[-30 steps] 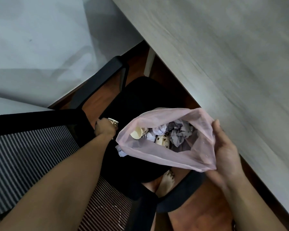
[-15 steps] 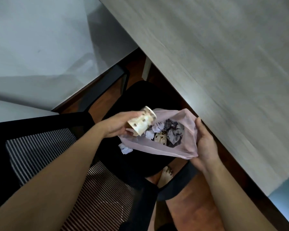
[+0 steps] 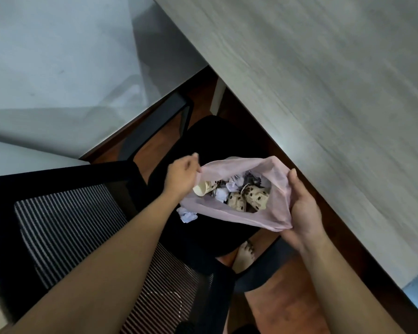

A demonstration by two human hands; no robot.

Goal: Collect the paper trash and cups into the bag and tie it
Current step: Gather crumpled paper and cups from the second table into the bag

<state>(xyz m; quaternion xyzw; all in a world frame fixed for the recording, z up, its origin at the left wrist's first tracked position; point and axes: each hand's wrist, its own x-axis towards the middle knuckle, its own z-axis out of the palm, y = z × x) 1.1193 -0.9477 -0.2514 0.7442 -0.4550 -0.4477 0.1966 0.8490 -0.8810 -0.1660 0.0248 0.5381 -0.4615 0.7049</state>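
No writing or brand legible anywhere. I see a thin, translucent pink plastic bag [image 3: 237, 214] held open over the black chair seat [image 3: 217, 138]. My left hand [image 3: 181, 175] pinches its left rim, fingers pressed together; my right hand [image 3: 302, 208] grips the right rim, fingers curled around the film. Inside: crumpled white and grey paper [image 3: 234, 185] and tan paper cups [image 3: 253, 198] with dark spots. One paper wad [image 3: 187, 215] lies on the seat just beside the bag. Grey wood-grain counter [image 3: 323, 92] to the right.
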